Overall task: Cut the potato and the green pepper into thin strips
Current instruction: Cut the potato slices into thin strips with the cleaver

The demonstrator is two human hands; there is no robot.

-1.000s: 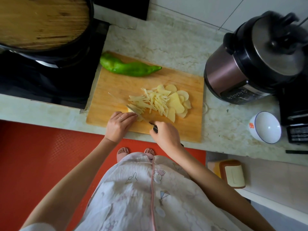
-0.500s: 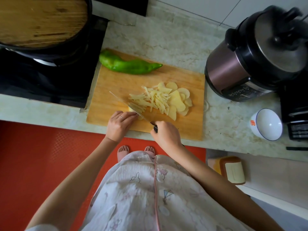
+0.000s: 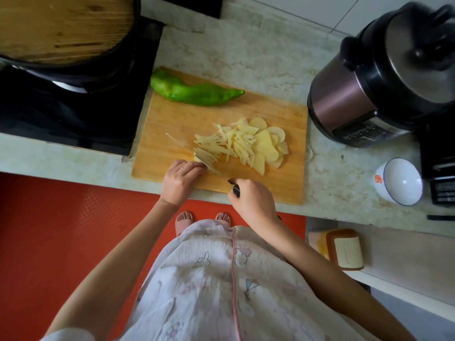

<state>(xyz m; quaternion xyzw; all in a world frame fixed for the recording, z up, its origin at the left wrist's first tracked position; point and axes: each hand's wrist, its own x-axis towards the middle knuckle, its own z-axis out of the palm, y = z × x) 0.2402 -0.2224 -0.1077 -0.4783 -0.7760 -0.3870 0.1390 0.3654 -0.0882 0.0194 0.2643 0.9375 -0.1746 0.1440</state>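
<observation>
A wooden cutting board lies on the counter. On it sit a pile of thin potato strips and round potato slices to their right. A whole green pepper lies along the board's far left edge. My right hand grips the black handle of a knife, whose blade runs up-left across the near end of the strips. My left hand, fingers curled, presses down a small stack of potato slices right beside the blade; the stack is mostly hidden under my fingers.
A black stove with a wok under a wooden lid stands at the left. A pressure cooker stands right of the board. A white bowl sits near the counter's front edge. One potato slice lies off the board.
The knife blade has shifted slightly along the potato stack under my left fingers while chopping. Both hands stay at the board's near edge. The pepper has not moved.
</observation>
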